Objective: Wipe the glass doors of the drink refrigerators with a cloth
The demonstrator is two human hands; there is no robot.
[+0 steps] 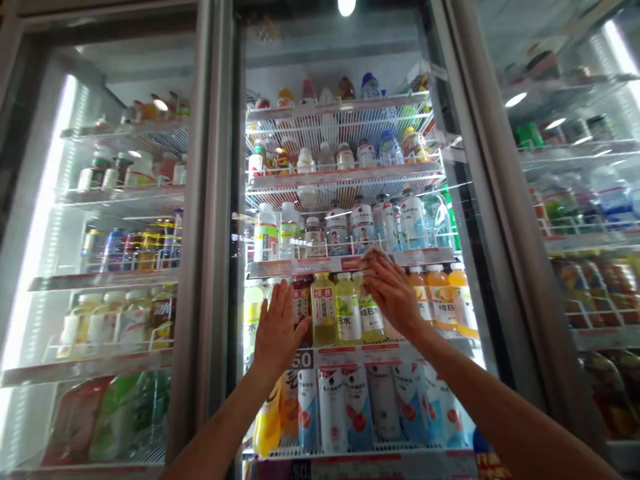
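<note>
I face a lit drinks fridge with its glass door (445,220) swung open to the right. My left hand (277,332) is raised with fingers stretched flat in front of a row of yellow and green drink bottles (324,310), holding nothing. My right hand (393,291) reaches in with fingers extended, its tips at the price strip of the shelf (305,267) above that row. It lies against a green-label bottle (371,313) but does not grip it. White bottles (345,407) with fruit pictures fill the shelf below.
A closed glass-door fridge (115,267) with bottles and cans stands at the left, behind a grey frame post (205,233). Another fridge (585,220) of drinks stands at the right. Upper wire shelves (340,177) carry several small bottles. A ceiling lamp (346,7) shines above.
</note>
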